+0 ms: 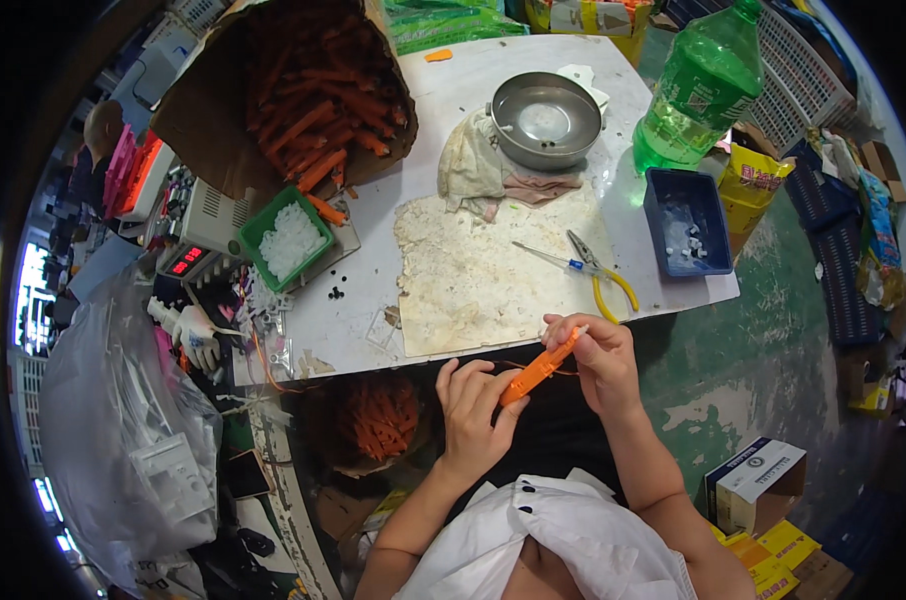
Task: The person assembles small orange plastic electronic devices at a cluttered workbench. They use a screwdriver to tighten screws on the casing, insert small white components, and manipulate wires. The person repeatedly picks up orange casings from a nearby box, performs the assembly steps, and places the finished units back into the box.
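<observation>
Just off the table's near edge I hold a slim orange plastic part (pixel 537 376), tilted up to the right. My left hand (pixel 473 418) pinches its lower end between thumb and fingers. Around its upper end the fingers of my right hand (pixel 605 362) are closed, and a small whitish bit shows at that tip. The fingers hide what it is. A thin orange wire (pixel 263 350) lies at the table's left edge. Beyond my hands, yellow-handled pliers (pixel 598 270) and a thin screwdriver (pixel 563 260) rest on a stained board (pixel 473 290).
A cardboard box (pixel 198 125) of orange parts stands far left, near a green tray (pixel 295 270) of white pieces. A metal pan (pixel 545 152) sits by a rag (pixel 470 165). At right are a green bottle (pixel 695 85) and a blue bin (pixel 658 225). More orange parts (pixel 380 420) lie below.
</observation>
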Demonstrator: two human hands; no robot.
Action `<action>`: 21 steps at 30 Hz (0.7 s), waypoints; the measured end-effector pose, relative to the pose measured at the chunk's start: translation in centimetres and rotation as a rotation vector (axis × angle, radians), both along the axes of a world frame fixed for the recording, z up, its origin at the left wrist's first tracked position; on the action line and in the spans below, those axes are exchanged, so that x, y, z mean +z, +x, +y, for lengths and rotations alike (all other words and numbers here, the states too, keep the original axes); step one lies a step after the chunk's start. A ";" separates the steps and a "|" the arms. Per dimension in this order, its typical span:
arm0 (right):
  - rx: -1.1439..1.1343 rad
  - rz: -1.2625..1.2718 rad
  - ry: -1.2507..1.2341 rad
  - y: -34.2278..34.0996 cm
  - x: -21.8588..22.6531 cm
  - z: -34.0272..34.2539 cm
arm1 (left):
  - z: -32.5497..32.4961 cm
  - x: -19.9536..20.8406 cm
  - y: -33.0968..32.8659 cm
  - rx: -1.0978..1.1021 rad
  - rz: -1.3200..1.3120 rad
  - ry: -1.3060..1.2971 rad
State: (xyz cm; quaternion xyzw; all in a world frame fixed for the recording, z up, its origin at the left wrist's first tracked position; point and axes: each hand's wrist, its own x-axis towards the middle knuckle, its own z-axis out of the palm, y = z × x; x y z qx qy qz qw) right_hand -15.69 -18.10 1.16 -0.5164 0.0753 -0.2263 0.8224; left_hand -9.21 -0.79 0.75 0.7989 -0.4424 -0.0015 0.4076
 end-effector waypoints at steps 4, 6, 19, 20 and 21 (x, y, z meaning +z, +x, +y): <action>0.211 0.174 0.033 0.0 2.6 -1.7 | -0.7 0.5 0.7 -0.245 0.552 -0.083; 0.360 0.233 0.054 0.1 3.6 -2.3 | -1.1 0.0 1.6 -0.422 0.869 -0.113; -0.516 0.949 -0.262 -13.3 -17.2 -6.1 | -2.9 -2.5 1.2 -0.534 1.646 -0.513; -0.454 0.926 -0.055 -13.3 -17.9 -6.0 | -3.0 -2.5 1.2 -0.543 1.662 -0.521; -0.395 0.903 0.153 -13.0 -17.9 -5.5 | -3.1 -2.6 1.0 -0.554 1.686 -0.526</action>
